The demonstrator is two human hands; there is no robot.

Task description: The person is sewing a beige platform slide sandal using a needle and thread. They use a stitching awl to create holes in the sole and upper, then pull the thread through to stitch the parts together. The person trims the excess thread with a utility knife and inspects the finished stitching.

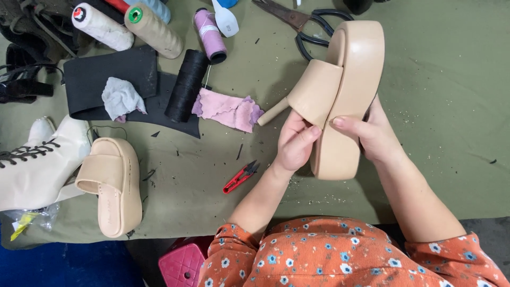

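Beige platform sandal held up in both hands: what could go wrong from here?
The beige platform sandal is held off the table by the left hand and right hand near its lower end only; it might tip. If it drops, the red thread snips lie close below. The large scissors sit just behind the sandal's top and could be knocked.

Snips (240,177) on the table (451,106), between second sandal (112,186) at left and held sandal (340,95)
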